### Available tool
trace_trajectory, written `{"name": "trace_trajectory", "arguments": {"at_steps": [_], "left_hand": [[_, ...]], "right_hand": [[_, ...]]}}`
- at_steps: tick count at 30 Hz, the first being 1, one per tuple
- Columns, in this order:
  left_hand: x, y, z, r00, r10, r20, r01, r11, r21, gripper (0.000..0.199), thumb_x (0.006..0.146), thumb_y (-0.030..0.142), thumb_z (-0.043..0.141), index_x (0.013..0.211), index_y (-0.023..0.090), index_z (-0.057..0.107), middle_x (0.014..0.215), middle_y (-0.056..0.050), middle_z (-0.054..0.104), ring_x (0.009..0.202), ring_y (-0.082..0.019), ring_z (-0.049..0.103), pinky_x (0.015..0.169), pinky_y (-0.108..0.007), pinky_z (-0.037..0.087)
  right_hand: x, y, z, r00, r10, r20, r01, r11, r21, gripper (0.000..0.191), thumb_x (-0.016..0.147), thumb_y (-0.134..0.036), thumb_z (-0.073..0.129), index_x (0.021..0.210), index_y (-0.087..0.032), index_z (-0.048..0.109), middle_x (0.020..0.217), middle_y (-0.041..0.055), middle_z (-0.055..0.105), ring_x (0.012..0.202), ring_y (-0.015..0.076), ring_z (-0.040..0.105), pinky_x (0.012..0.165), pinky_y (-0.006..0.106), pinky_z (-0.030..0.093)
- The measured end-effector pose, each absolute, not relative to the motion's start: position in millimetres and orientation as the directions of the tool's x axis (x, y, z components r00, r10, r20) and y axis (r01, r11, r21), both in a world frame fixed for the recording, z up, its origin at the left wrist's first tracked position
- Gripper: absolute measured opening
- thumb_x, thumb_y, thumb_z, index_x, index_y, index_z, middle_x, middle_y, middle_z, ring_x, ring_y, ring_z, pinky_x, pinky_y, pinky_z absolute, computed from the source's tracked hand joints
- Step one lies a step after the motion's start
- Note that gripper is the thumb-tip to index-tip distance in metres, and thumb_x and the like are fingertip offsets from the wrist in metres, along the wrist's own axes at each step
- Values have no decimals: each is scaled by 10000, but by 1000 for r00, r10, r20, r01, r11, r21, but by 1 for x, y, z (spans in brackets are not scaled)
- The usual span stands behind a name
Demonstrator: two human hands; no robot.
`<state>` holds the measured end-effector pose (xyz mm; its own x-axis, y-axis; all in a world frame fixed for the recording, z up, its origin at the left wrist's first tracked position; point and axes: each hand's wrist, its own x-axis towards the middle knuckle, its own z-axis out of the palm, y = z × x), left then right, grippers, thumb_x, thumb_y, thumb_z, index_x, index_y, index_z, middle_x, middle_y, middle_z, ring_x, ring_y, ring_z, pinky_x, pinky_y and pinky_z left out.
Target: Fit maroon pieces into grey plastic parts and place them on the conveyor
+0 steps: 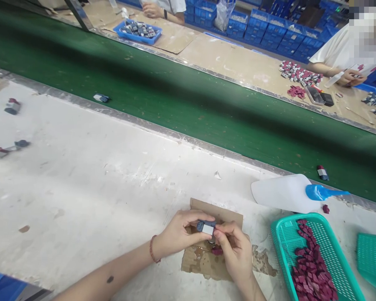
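Block (207, 228), dark blue-grey and white: sat at lower centre of the frame, held by both hands. Left hand (178, 234): closed about the block from the left, reddish braided band (154, 249) at wrist. Right hand (238, 246): thumb and forefinger narrowed on the block's right end. Cardboard (222, 211), brown, stained: lay beneath the hands on the white desk (113, 188), a dark red piece (217, 251) upon it. Basket (283, 246), green plastic: stood at lower right, containing dark red parts (313, 271). Bottle (282, 194), white, blue nozzle (319, 192): lay sideways above the basket. Belt (175, 100), green: ran from upper left to right edge, carrying two small items, one (100, 98) at left, one (322, 172) at right.
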<state>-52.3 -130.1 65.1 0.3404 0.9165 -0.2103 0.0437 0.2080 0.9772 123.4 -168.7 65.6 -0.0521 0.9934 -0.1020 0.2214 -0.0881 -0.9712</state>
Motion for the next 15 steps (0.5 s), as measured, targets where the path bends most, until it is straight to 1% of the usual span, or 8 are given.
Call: {"name": "trace_trajectory", "arguments": {"at_steps": [3,6,8,11,13,15], "left_hand": [[-52,-133,64,316,931,-181,121,150,981,228,687,310,788,902,235,781,879,-69,781,786,-225,717,739,-303,575],[-52,-135,67,310,939,-150,172,100,980,214,719,311,759,921,238,772,902,-70,779,808,-229,718,766,-313,578],[-53,-134,71,293,945,-144,200,87,976,206,743,315,737,933,239,763,935,-70,774,844,-234,716,781,-318,580],[-58,-122,76,222,963,-151,228,99,969,234,785,346,692,985,232,734,986,-74,762,905,-239,708,800,-329,577],[-64,-103,75,176,977,-119,263,70,962,272,798,386,668,1010,220,712,1005,-76,755,923,-240,701,819,-343,569],[-69,-75,71,128,991,-38,329,-7,944,297,801,412,651,1010,206,697,1019,-78,749,928,-237,691,837,-350,557]], "right_hand": [[122,-169,68,-42,996,-81,226,-69,-972,192,908,-333,601,813,-181,672,624,11,664,511,134,608,471,211,499],[122,-169,71,-58,997,-52,244,-36,-969,165,910,-311,593,855,-184,682,676,25,696,559,150,639,541,239,531],[125,-169,73,-66,998,1,279,20,-960,168,924,-295,565,937,-190,695,710,31,708,596,161,656,584,253,546],[130,-171,74,-2,991,131,361,123,-924,210,936,-253,519,1049,-196,687,751,37,720,628,168,671,615,258,555],[134,-171,73,49,979,196,411,159,-898,213,934,-222,503,1039,-198,687,758,38,723,623,167,672,625,256,558],[137,-171,72,64,974,219,437,170,-883,210,934,-201,491,996,-202,692,753,36,721,624,164,673,628,249,557]]}}
